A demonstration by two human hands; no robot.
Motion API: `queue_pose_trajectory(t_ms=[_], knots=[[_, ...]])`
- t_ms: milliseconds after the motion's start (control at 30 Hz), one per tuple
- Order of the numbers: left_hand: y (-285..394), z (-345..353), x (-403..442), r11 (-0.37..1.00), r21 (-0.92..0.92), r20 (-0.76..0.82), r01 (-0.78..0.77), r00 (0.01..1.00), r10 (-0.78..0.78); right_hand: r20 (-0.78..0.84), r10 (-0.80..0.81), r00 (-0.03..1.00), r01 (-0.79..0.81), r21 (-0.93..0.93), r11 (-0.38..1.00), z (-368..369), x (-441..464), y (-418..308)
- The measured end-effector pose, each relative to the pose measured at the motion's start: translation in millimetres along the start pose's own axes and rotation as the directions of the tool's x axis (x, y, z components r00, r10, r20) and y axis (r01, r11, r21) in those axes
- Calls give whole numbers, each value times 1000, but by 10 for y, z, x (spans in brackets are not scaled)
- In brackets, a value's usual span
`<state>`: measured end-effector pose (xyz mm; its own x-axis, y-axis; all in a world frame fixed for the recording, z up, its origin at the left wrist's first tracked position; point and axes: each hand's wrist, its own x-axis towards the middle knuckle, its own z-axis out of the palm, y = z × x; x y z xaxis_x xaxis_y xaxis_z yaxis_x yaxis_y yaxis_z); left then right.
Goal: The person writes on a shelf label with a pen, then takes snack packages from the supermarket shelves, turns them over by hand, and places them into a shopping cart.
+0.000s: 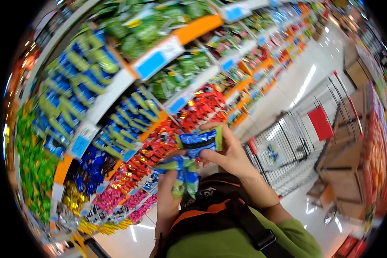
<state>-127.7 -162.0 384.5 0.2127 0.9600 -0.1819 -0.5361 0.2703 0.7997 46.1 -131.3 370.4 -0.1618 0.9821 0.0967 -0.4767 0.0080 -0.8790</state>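
Between the thumb and fingers of my right hand [228, 152] is a blue snack packet [198, 141] with green ends and a dark band across its middle. Just below and to the left, my left hand [170, 176] is closed around several blue-and-green packets [185, 174] of similar look. The two hands are close together in front of my body. Print on the packets is too blurred to read. Similar blue-and-green packets [79, 71] fill the shelf bin at the upper left.
Tiered shelves hold red-wrapped sweets [202, 103], green packets [146, 32] and pink-wrapped sweets [112, 198]. A metal shopping cart [284, 150] with some packets inside stands on the tiled floor to my right. Beyond it are brown boxes [344, 185]. A black bag [210, 202] hangs at my front.
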Motion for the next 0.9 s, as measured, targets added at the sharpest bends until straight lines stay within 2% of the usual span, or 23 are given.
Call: queue_pose_trajectory(t_ms=[33,67,100,133,167,200,267,300,333,367,400,433,500,567,600,633,667,700,767,833,867,900], knots=[[-57,-10,-3,1000,-3,-20,2,1000,-2,-67,58,996,-52,93,994,-43,-95,63],[-118,-20,-6,1000,-6,-39,4,999,-4,-131,198,971,-158,266,951,-142,-240,186],[-127,-140,73,976,-199,-1,83,996,-84,-161,329,931,-231,437,869,-277,-391,354],[-146,-230,129,958,-269,18,102,995,-101,-270,375,887,-235,435,869,-446,-569,552],[-152,-315,165,934,-339,30,115,993,-111,-431,451,782,-267,423,866,-611,-771,680],[-145,-394,176,945,-306,-30,112,991,-127,-551,477,685,-262,425,867,-814,-977,820],[-144,-406,216,938,-323,29,123,992,-120,-763,457,457,-204,410,889,-1375,-1429,1164],[-147,-387,220,934,-334,39,131,991,-125,-853,363,375,-135,337,932,-1646,-1642,1313],[-157,-363,222,929,-335,-10,157,985,-170,-890,357,285,-101,343,934,-1961,-1861,1436],[-197,-343,242,927,-329,20,181,982,-185,-905,356,232,-167,324,931,-2254,-2013,1464],[-253,-330,261,924,-321,47,206,978,-202,-935,266,235,-115,245,963,-2442,-2100,1511],[-304,-311,278,922,-313,74,229,973,-217,-957,248,151,-90,237,967,-2665,-2171,1612],[-398,-257,318,887,-306,120,347,938,-325,-974,212,84,-102,203,974,-2963,-2251,1755],[-534,-247,375,851,-281,163,443,896,-413,-958,247,146,-368,179,913,-2993,-2200,1709],[-586,-242,397,848,-218,162,482,875,-456,-968,160,193,-454,56,889,-2953,-2132,1740],[-632,-236,410,843,-158,145,515,856,-496,-968,70,243,-473,-55,879,-2828,-1988,1736],[-684,-205,429,828,-176,151,532,846,-511,-916,95,391,-454,-102,885,-2634,-1782,1598],[-737,-185,468,862,-72,165,501,859,-485,-840,120,530,-427,-142,893,-2362,-1563,1369],[-693,-85,463,837,-61,150,544,834,-531,-585,115,803,-283,-205,937,-1667,-1091,795],[-575,72,427,834,-56,102,550,834,-543,-313,29,949,-122,-283,951,-1142,-748,362],[-559,37,420,831,-42,156,555,825,-543,-214,-7,977,-69,-347,935,-1012,-609,289],[-517,92,385,835,-54,115,547,834,-539,-114,-40,993,-10,-405,914,-901,-489,226]])
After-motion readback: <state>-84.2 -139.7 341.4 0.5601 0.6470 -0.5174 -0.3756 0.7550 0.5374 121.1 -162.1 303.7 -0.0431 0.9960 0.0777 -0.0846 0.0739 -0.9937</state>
